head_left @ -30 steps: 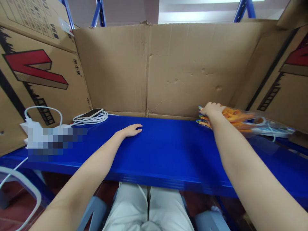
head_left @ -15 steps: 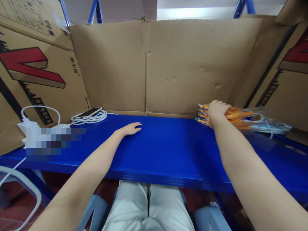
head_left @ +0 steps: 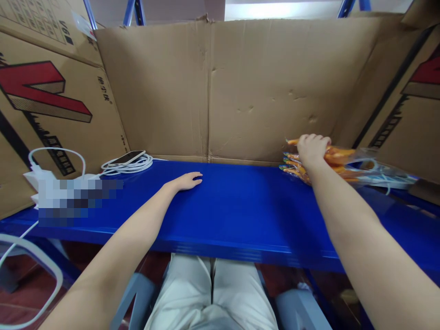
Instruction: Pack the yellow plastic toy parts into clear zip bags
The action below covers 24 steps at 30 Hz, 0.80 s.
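Observation:
My left hand [head_left: 189,181] rests palm down on the blue shelf top [head_left: 227,206], fingers stretched out and nothing in them. At the right, my right hand [head_left: 313,147] is closed on a clear plastic packet with orange contents [head_left: 341,156]; the kind of contents cannot be made out. This packet is raised a little at its left end above several similar orange packets [head_left: 294,170] stacked on the shelf. My hand and forearm hide part of the stack.
A cardboard sheet [head_left: 165,91] stands along the back, with printed cartons [head_left: 85,137] at the left and right. A phone [head_left: 129,158] lies on a coiled white cable [head_left: 139,167]. Near the left edge are white plugs [head_left: 37,176] and a blurred patch. A pale blue-white item [head_left: 395,179] lies beyond the packets.
My right hand has risen slightly with the top packet, whose left end now stands apart from the stack. My left hand has stayed in place. The view has tipped down a little.

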{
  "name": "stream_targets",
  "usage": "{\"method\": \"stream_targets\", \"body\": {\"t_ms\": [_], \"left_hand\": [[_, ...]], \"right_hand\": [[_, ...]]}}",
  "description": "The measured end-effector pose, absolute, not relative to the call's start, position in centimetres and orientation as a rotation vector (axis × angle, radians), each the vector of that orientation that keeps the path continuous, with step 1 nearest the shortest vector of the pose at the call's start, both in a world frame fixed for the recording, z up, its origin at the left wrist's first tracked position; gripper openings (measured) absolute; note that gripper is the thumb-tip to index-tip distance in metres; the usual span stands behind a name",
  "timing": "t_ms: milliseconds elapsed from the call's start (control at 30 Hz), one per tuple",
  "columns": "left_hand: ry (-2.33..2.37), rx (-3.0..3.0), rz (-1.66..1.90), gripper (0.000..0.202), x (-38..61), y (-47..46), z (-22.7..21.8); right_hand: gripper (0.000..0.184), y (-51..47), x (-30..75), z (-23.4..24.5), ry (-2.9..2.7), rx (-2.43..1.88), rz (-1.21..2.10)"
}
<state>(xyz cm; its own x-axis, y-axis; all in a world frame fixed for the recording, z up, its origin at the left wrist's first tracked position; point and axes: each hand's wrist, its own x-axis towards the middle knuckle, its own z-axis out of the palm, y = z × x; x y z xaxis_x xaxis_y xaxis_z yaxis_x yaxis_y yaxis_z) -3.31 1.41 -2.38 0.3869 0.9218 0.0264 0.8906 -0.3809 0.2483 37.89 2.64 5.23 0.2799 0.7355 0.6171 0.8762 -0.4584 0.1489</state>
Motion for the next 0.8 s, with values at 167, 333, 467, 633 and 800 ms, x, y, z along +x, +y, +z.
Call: {"method": "stream_targets", "body": {"t_ms": [167, 333, 467, 633, 800], "left_hand": [[1.625, 2.446, 0.219, 0.059, -3.3, 1.5, -2.3], [1.597, 2.437, 0.252, 0.060, -3.5, 1.6, -2.5], [1.589, 2.425, 0.294, 0.061, -3.5, 1.7, -2.8], [1.577, 2.428, 0.319, 0.060, -3.6, 1.9, -2.8], [1.536, 2.412, 0.359, 0.059, -3.5, 2.1, -3.0]], "right_hand": [[0.045, 2.7, 36.8, 6.5, -1.632, -2.141, -1.024], [0.043, 2.6, 32.8, 7.2, -1.802, -1.928, -1.126], [0.040, 1.9, 28.0, 6.7, -1.972, -1.709, -1.132], [0.039, 0.6, 22.5, 4.6, -2.193, -1.559, -1.148], [0.042, 0.2, 19.7, 1.9, -2.375, -1.313, -1.133]]}}
